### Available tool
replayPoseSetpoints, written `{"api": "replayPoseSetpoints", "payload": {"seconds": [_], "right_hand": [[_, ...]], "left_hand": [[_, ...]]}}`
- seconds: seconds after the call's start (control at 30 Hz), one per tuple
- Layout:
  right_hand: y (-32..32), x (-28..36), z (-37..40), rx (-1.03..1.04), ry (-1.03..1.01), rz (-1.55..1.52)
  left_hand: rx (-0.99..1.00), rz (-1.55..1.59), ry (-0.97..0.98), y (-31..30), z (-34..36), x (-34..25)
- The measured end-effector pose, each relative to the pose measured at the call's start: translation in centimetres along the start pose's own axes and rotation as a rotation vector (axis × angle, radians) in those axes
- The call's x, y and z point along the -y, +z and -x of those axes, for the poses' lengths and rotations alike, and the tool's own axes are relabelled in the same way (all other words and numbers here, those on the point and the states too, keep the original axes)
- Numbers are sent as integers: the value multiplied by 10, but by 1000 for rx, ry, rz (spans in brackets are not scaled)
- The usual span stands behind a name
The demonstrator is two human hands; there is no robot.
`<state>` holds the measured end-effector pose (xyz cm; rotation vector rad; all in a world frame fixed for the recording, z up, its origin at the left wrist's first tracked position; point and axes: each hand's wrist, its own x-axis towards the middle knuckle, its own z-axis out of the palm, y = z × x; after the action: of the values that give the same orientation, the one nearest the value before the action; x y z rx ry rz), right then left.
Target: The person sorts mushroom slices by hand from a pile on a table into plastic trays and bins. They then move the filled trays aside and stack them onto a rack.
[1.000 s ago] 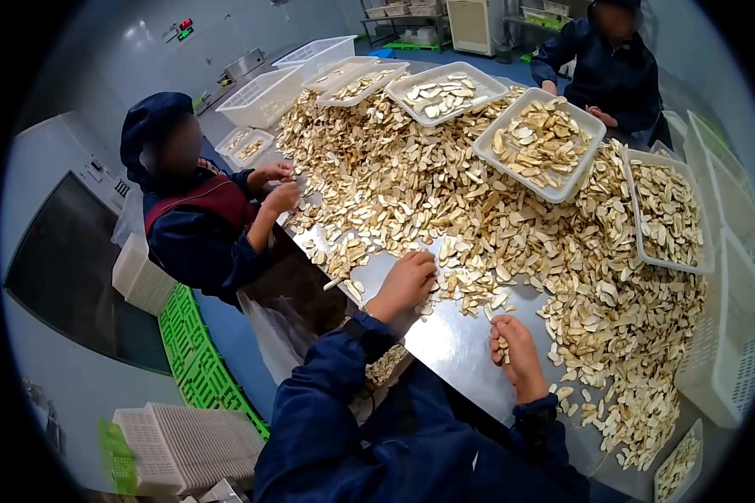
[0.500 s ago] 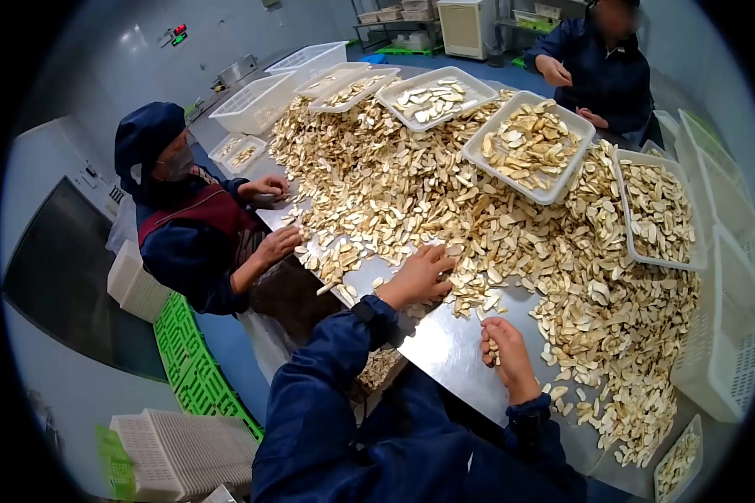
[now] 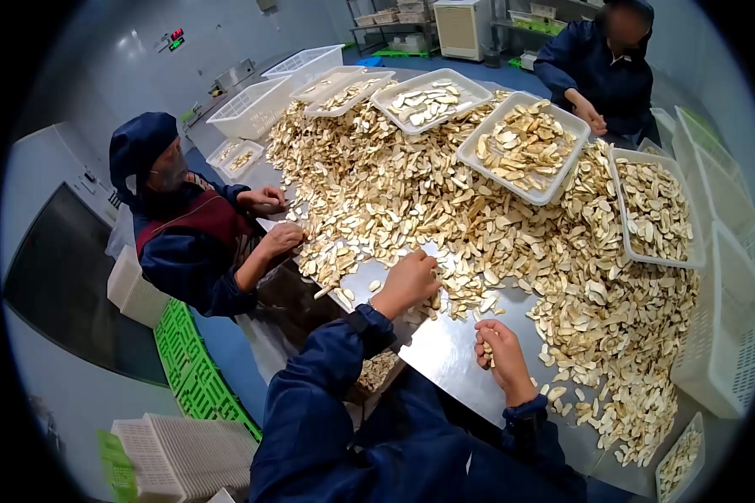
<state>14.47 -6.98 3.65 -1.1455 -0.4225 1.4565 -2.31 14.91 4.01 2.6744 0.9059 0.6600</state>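
The slices [image 3: 445, 201] lie heaped over the table [image 3: 445, 344], far and right, thinning towards its near edge. The left hand [image 3: 407, 285] has its fingers bent down at the heap's fringe – whether they hold one, I cannot tell. The right hand [image 3: 505, 359] is half closed round a few slices; a light grip should spare them. Trays [image 3: 541, 199] crowd the far side – a long reach could knock them. A co-worker [image 3: 195, 226] works at left.
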Motion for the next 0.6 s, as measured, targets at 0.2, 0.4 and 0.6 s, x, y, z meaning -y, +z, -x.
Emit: {"api": "replayPoseSetpoints", "payload": {"seconds": [0.2,0.4,0.6], "right_hand": [[2,0,0,1,-3,6],[2,-2,-1,12,-2,7],[0,1,1,12,-7,-7]], "left_hand": [[-40,172,-91,0,19,16],[-45,55,-169,2,25,8],[-12,-54,-144,6,19,-1]]}}
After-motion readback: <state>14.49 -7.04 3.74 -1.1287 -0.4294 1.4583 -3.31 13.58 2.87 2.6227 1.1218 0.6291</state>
